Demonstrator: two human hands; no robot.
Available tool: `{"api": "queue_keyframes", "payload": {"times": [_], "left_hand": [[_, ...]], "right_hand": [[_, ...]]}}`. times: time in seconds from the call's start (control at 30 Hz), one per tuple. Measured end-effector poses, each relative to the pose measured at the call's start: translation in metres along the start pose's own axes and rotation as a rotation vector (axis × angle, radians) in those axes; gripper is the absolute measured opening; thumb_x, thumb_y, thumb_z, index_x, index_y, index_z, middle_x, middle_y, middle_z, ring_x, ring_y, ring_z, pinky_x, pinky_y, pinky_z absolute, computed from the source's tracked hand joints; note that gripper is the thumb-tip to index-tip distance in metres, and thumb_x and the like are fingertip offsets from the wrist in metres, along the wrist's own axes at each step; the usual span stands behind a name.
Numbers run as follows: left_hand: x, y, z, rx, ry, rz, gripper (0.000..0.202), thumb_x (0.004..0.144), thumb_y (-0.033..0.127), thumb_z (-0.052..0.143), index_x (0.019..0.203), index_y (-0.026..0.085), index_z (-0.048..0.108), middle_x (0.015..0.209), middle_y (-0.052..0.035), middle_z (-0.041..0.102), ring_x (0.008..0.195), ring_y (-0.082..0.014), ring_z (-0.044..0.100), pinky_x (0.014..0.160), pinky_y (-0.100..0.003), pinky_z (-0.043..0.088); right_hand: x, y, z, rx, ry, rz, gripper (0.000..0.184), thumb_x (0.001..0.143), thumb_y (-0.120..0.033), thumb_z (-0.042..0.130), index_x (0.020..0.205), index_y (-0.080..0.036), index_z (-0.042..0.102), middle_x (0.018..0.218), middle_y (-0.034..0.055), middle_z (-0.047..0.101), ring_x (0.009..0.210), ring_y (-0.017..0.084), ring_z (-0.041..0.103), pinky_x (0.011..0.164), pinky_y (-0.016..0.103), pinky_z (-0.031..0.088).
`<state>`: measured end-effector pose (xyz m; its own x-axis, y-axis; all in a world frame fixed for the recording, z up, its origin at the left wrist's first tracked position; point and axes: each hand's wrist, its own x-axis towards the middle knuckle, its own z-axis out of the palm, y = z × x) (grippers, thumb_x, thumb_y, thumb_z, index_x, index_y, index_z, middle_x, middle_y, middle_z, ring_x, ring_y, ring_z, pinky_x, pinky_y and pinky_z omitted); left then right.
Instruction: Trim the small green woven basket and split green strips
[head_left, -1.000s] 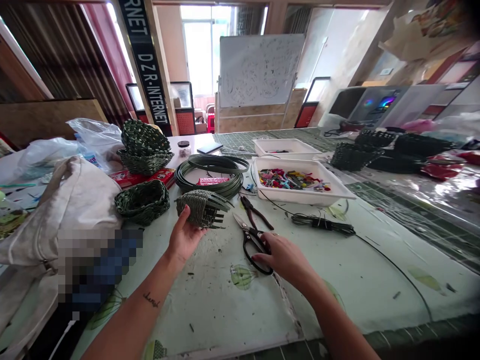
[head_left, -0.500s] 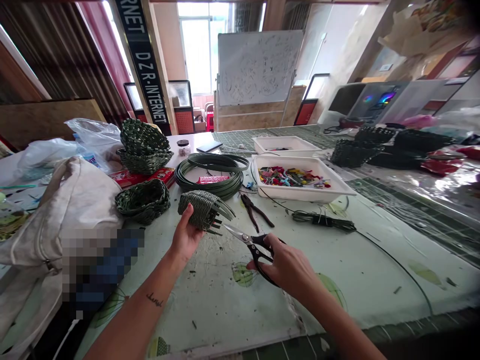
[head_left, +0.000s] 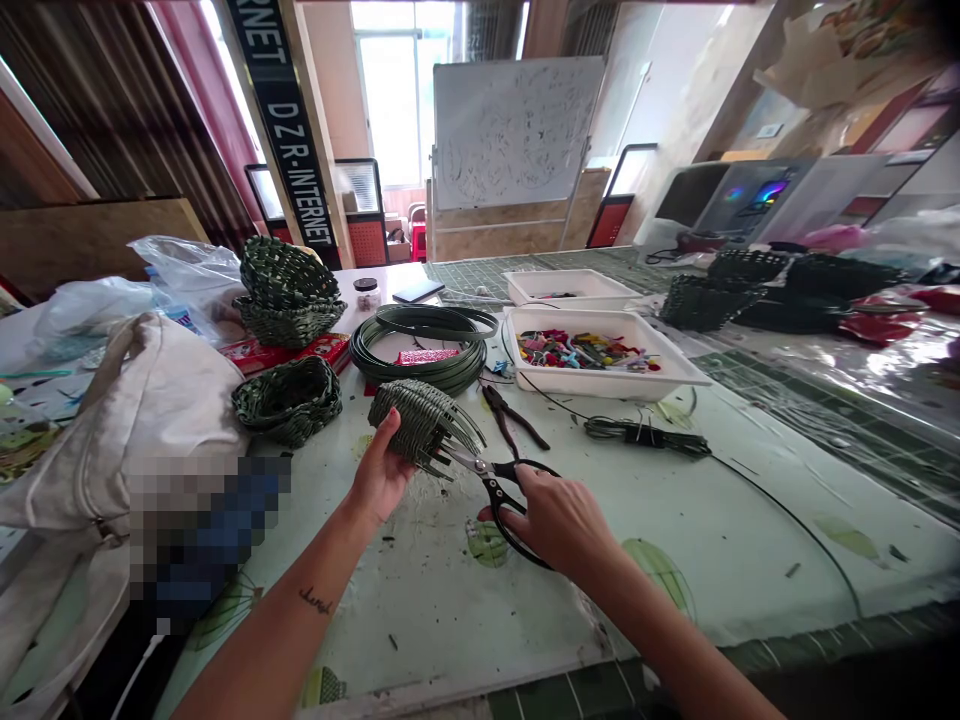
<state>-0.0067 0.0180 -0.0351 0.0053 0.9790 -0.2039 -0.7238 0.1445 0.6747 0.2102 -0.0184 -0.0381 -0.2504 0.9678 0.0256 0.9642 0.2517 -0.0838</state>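
The person's left grip (head_left: 382, 480) curls snugly round a small dark-green woven-strand basket (head_left: 411, 420); wall apparently woven, loose spoke ends (head_left: 469, 425) left projecting, seemingly untrimmed. Right grip (head_left: 564, 515) wraps black-handled, steel-bladed scissors (head_left: 481, 466), blades at those ends, left of it; whether parted, cannot tell.

White capitals reading "DZR-INTERNET" run downward along the long black strip (head_left: 296, 150) on the leaning beige post; above them, at the top edge, stands a cut-off "RNET". The large white rectangular whiteboard (head_left: 517, 130) carries rows of dark handwriting, too faint to read. On the person's bare left forearm (head_left: 281, 640) is a short, dark cursive tattoo (head_left: 315, 601), too small to read surely.
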Motion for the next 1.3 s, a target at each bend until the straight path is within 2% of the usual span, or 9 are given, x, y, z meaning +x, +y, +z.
{"api": "queue_keyframes", "payload": {"times": [0.2,0.33,0.47,0.67,0.9,1.13,1.3], "left_hand": [[0.001,-0.004,-0.003,0.032,0.013,-0.002,0.035,0.069,0.034,0.077,0.099,0.021,0.065,0.093,-0.0006,0.072,0.083,-0.0164,0.067,0.070,-0.025,0.055],[0.001,-0.007,-0.002,0.047,0.024,0.003,0.039,0.066,0.035,0.079,0.100,0.021,0.065,0.099,-0.0019,0.071,0.085,-0.0172,0.066,0.066,-0.024,0.053],[0.002,-0.007,-0.002,0.053,0.039,-0.002,0.044,0.064,0.034,0.080,0.103,0.021,0.064,0.103,-0.0017,0.070,0.086,-0.0156,0.066,0.064,-0.021,0.051],[0.003,-0.007,-0.003,0.053,0.061,-0.027,0.045,0.065,0.045,0.078,0.101,0.021,0.064,0.093,-0.0013,0.070,0.073,-0.0134,0.064,0.055,-0.020,0.047],[0.006,-0.012,-0.006,0.056,0.069,-0.035,0.052,0.063,0.046,0.079,0.105,0.019,0.063,0.097,-0.0043,0.068,0.070,-0.0129,0.061,0.052,-0.020,0.044],[0.008,-0.019,-0.011,0.033,0.048,-0.027,0.060,0.062,0.049,0.079,0.110,0.021,0.060,0.108,-0.0057,0.064,0.084,-0.0163,0.062,0.059,-0.021,0.046],[0.009,-0.023,-0.012,0.012,-0.014,0.018,0.051,0.069,0.048,0.075,0.111,0.026,0.059,0.112,-0.0034,0.063,0.096,-0.0191,0.062,0.063,-0.022,0.048]], "right_hand": [[0.002,-0.004,0.000,-0.008,-0.025,-0.011,0.025,0.083,-0.041,0.064,0.086,-0.017,0.058,0.075,0.0076,0.067,0.065,0.026,0.065,0.048,0.028,0.024],[0.004,-0.005,0.002,-0.031,-0.023,-0.019,0.031,0.084,-0.047,0.062,0.087,-0.016,0.059,0.074,0.0086,0.068,0.065,0.027,0.066,0.048,0.028,0.025],[0.004,-0.006,0.002,-0.062,-0.046,-0.038,0.024,0.084,-0.039,0.063,0.091,-0.016,0.060,0.077,0.0091,0.069,0.070,0.026,0.067,0.049,0.028,0.026],[0.007,-0.005,0.002,-0.110,-0.072,-0.062,0.026,0.085,-0.040,0.061,0.092,-0.014,0.059,0.080,0.0104,0.069,0.072,0.028,0.067,0.049,0.029,0.027],[0.007,0.000,0.013,-0.136,-0.043,-0.087,0.023,0.085,-0.039,0.059,0.085,-0.017,0.057,0.073,0.0085,0.067,0.067,0.028,0.066,0.048,0.029,0.026],[0.006,0.004,0.019,-0.142,-0.040,-0.080,0.025,0.085,-0.043,0.052,0.076,-0.019,0.052,0.061,0.0059,0.064,0.056,0.027,0.065,0.045,0.027,0.024],[0.006,0.015,0.028,-0.095,0.013,-0.121,0.031,0.086,-0.051,0.048,0.075,-0.022,0.050,0.061,0.0035,0.064,0.055,0.025,0.064,0.046,0.028,0.032]]}}
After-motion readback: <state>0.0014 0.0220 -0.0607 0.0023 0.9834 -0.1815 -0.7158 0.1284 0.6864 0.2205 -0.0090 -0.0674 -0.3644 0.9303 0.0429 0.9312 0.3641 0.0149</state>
